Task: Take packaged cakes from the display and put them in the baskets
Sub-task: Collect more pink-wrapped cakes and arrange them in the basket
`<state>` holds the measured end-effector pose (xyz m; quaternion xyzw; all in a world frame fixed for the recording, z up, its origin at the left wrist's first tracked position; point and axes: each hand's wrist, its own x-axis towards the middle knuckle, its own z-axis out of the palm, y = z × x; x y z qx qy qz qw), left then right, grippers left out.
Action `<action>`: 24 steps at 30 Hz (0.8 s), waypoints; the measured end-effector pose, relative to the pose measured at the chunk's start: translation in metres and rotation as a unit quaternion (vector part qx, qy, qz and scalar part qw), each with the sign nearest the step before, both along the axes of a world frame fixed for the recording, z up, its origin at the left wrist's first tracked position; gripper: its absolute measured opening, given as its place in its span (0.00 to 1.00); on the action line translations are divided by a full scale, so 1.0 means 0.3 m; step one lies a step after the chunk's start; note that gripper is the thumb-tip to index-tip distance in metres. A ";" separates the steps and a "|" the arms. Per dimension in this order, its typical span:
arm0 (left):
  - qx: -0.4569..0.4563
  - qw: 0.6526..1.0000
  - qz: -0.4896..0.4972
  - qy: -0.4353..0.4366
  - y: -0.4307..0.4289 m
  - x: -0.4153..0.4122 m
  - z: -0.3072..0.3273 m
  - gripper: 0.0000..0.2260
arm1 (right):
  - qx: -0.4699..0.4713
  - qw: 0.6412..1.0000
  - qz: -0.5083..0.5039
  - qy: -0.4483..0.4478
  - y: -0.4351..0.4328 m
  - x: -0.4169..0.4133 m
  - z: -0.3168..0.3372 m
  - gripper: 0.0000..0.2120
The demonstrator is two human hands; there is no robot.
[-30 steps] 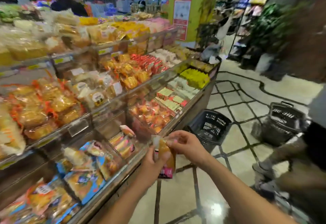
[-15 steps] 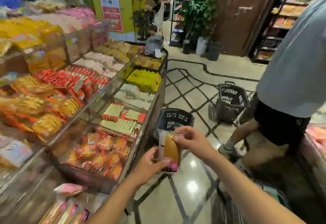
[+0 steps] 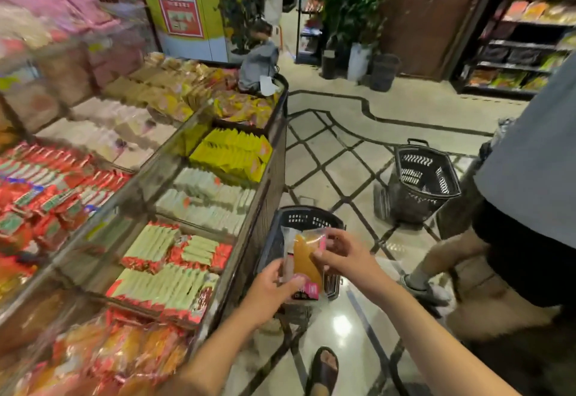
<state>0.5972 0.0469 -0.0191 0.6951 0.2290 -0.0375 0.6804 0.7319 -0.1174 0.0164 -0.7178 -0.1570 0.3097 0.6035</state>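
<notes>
I hold a packaged cake [image 3: 304, 260], an orange-yellow cake in a clear wrapper with a pink label at the bottom, upright in both hands. My left hand [image 3: 270, 287] grips its lower left edge. My right hand [image 3: 344, 255] pinches its right side. The package hangs just in front of and above a black basket [image 3: 304, 218] that stands on the floor against the end of the display [image 3: 218, 196]. A second black basket [image 3: 420, 182] on wheels stands further right. The display holds several rows of packaged cakes behind glass.
A person in a grey shirt and dark shorts [image 3: 530, 208] stands close on the right, beside the wheeled basket. My sandalled foot [image 3: 322, 370] is on the glossy tiled floor. Potted plants [image 3: 352, 15] and shelves [image 3: 526, 31] stand at the back.
My view has turned right along the display and closer to the near basket. Both hands kept hold of the cake package and carried it toward that basket.
</notes>
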 end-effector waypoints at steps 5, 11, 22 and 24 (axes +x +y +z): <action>-0.035 0.998 0.047 0.031 0.072 0.346 -0.085 0.16 | -0.023 0.996 0.060 0.054 0.074 0.355 -0.114 0.22; -0.058 0.994 0.064 0.063 0.142 0.616 -0.220 0.17 | -0.060 0.992 0.065 0.092 0.184 0.641 -0.311 0.21; 0.287 0.943 -0.055 0.158 0.384 0.772 -0.898 0.32 | -0.173 0.974 -0.021 0.143 0.347 0.924 -1.034 0.15; 0.380 0.905 -0.095 0.165 0.418 0.760 -1.093 0.37 | -0.204 0.966 -0.041 0.150 0.359 0.940 -1.224 0.13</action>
